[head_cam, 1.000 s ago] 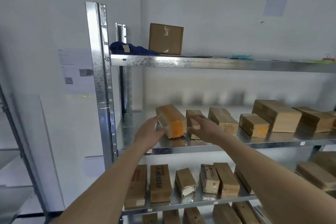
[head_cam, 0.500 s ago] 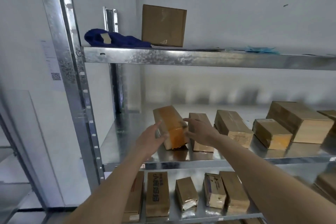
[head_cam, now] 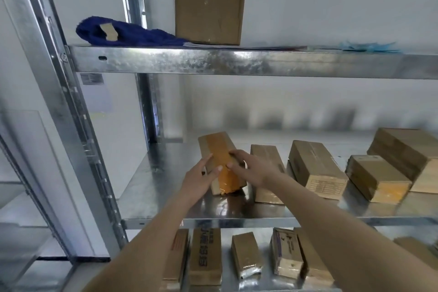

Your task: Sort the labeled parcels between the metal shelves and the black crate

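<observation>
Up on the middle tier of the galvanised metal shelving unit point(head_cam: 166, 187), both bare hands meet on one long brown cardboard parcel wrapped in glossy orange tape point(head_cam: 219, 161). That parcel lies at the left end of the row, its far end angled a little leftward and its near end towards the shelf edge. The left hand point(head_cam: 199, 181) cups its left side, fingers half curled against the cardboard and the thumb laid over the taped top. The right hand point(head_cam: 251, 166) comes over from the other side, fingers bent down onto the top face and right edge, so the parcel is pinched between the two; whether it rests on the steel or is lifted clear I cannot tell.

Just beside it on the right lies a plain narrow brown box point(head_cam: 267, 173), partly covered by the right wrist. Further right sit a brown box with a printed label on its near end point(head_cam: 315, 168), a small box with an orange-taped end point(head_cam: 376, 178) and a large brown carton point(head_cam: 407, 152) behind it.

On the top tier a square upright cardboard box point(head_cam: 209, 9) stands next to a crumpled dark blue cloth point(head_cam: 125, 35). Below, the lower tier point(head_cam: 227, 277) holds a row of smaller taped parcels point(head_cam: 206, 256), seen between the forearms
</observation>
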